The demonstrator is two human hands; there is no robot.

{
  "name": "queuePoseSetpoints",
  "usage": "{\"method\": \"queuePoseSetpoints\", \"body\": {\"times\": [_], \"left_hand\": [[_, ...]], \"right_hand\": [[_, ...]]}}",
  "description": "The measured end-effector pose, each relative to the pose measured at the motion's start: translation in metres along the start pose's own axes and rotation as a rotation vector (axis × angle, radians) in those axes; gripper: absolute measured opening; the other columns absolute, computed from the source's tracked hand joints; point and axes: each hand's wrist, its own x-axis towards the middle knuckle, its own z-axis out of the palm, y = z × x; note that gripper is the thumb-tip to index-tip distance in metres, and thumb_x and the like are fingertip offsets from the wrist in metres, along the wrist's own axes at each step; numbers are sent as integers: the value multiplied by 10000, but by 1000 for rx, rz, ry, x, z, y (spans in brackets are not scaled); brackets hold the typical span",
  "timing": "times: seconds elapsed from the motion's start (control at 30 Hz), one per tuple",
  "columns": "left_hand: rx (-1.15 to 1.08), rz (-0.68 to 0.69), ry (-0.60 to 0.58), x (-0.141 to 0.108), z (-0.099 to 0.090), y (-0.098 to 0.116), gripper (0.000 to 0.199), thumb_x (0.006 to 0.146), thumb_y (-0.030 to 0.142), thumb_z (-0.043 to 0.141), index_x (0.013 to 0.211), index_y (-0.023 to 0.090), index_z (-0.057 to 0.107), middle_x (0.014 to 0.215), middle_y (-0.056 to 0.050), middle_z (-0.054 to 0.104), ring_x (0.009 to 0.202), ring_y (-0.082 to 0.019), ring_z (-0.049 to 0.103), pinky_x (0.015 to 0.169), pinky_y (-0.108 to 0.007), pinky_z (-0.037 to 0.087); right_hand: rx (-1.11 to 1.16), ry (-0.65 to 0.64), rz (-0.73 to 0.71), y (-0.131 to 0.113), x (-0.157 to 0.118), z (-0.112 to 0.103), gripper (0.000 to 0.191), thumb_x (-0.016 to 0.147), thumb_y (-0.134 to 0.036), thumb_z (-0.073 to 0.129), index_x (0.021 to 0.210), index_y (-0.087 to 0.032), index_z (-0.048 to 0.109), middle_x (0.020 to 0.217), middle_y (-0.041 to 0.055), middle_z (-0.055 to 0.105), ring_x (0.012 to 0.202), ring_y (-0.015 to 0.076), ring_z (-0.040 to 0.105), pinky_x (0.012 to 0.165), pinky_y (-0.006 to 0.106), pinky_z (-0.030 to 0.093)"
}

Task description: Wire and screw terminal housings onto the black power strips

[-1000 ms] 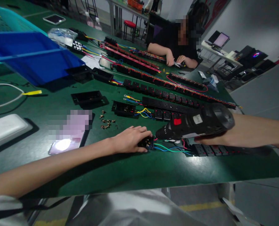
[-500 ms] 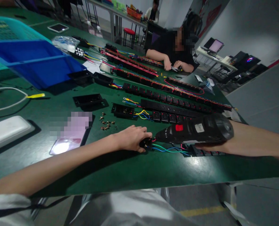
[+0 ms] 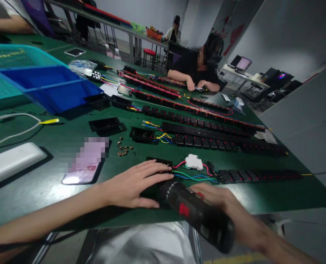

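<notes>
My left hand lies with its fingers stretched out over a small black plastic box, its thumb apart near the table edge. Most of the box is hidden under the fingers. In my right hand is a black cordless screwdriver with red buttons, its nose pointing left towards the left fingertips. The tool is slightly blurred, and its tip is out of sight. Green and blue wires run from the box to a black socket strip. A white circuit breaker hangs on red wires beside them.
Brass screws lie behind my left hand. A phone and a white case-like block are to the left, with a blue bin farther back. Several socket strips cross the green table. A co-worker sits opposite.
My left hand has loosened from its grip on the box, and its fingers are now outstretched. The screwdriver has swung left and towards me in my right hand, uncovering the white breaker.
</notes>
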Motion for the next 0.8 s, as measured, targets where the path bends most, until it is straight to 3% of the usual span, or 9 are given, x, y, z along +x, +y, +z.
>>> {"method": "queuePoseSetpoints", "body": {"times": [0.1,0.2,0.3,0.43,0.53,0.63,0.73,0.8], "left_hand": [[27,37,-5,-14,8,16,800,895,569,559,1528,225,211,1543,-112,365,1433,-270,328,1209,-462,244],[83,-53,12,-21,14,21,736,925,508,540,1530,240,220,1561,-103,339,1455,-273,289,1221,-507,191],[140,-99,36,-25,14,10,790,909,523,554,1541,244,171,1578,-107,300,1471,-290,246,1219,-568,117],[137,-180,87,-31,7,-10,873,887,520,585,1547,193,115,1584,-142,262,1472,-271,243,1212,-493,232],[113,-77,123,-36,4,-12,958,821,592,636,1540,195,143,1581,-163,254,1464,-306,255,1212,-534,201],[119,79,102,-40,6,0,932,810,632,619,1532,224,193,1569,-158,294,1447,-328,289,1211,-590,111],[125,182,-5,-40,13,16,944,803,676,585,1539,228,198,1564,-151,316,1436,-328,316,1211,-590,53],[110,203,-99,-40,19,26,981,787,707,573,1548,230,180,1575,-142,294,1441,-323,309,1215,-569,52]], "right_hand": [[-88,77,2,1,0,38,321,913,-121,543,1219,-208,585,1230,64,657,1011,210,662,841,328,549],[-56,161,-37,5,-6,57,314,943,-125,476,1240,-171,569,1256,104,643,1049,219,653,856,338,544],[-49,220,-49,9,-17,59,312,956,-144,460,1254,-159,552,1272,126,632,1094,231,639,867,350,540],[-82,218,-75,8,-30,51,319,974,-164,446,1280,-187,529,1291,104,625,1091,210,639,873,343,531],[-125,187,-137,3,-30,55,315,1003,-181,398,1293,-188,520,1275,82,640,1092,188,636,852,314,524],[-262,243,-236,-2,-20,76,322,1008,-174,365,1281,-140,533,1250,101,655,1048,201,644,809,322,515],[-386,298,-243,-4,0,109,272,982,-130,392,1142,-135,612,1156,115,679,920,197,647,729,327,497],[-446,315,-231,-4,15,130,214,962,-136,436,970,-150,649,989,112,696,813,208,633,682,343,484]]}}
